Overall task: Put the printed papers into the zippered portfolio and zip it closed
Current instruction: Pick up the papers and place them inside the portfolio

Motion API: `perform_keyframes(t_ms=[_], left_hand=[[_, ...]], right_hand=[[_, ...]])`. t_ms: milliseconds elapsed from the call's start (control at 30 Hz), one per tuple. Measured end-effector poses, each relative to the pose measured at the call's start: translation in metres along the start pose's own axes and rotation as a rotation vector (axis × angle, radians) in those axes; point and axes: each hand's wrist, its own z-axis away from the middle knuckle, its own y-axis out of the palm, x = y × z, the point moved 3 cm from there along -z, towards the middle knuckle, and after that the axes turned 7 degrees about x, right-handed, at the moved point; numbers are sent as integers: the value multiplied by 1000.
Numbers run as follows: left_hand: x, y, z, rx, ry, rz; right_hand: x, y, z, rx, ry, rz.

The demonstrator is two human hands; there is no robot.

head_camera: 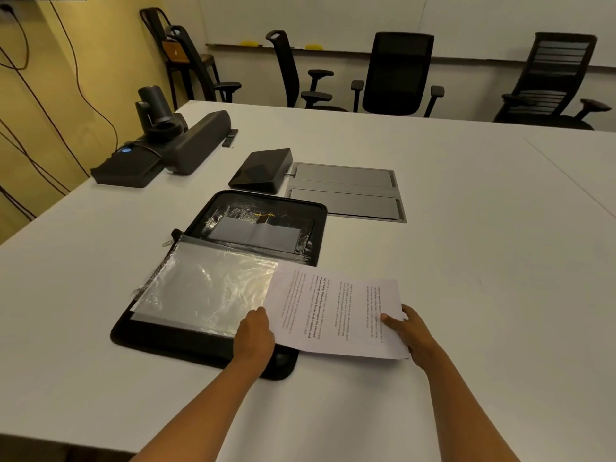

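A black zippered portfolio [186, 341] lies open on the white table, its far half [316, 228] flat behind the near half. A clear plastic sleeve [206, 288] covers the near half. The printed papers [333, 315], white with lines of text, lie partly over the portfolio's right edge and partly on the table. My left hand [255, 335] rests at the papers' left edge, on the portfolio, fingers curled over sleeve and paper. My right hand [411, 331] grips the papers' right edge with the thumb on top. The zipper pull [166, 243] sits at the hinge's left end.
A black wedge-shaped device [263, 170] and a grey recessed cable hatch [346, 191] sit just behind the portfolio. A conference camera and speaker bar [166, 135] stand at the far left. Office chairs [396, 75] line the far table edge. Bare white tabletop [500, 261] stretches to the right.
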Motion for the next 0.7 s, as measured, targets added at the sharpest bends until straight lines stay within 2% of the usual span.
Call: perform_keyframes(t_ms=[167,367,700], left_hand=[[2,2,10,30,-31,88],[-11,8,17,50,13,143],[-15,8,10,107,84,55]], right_hand=[[-8,7,24,-25,-1,-46],[-10,21,39,-105,-76,-62],[0,65,31,-43,-93,37]])
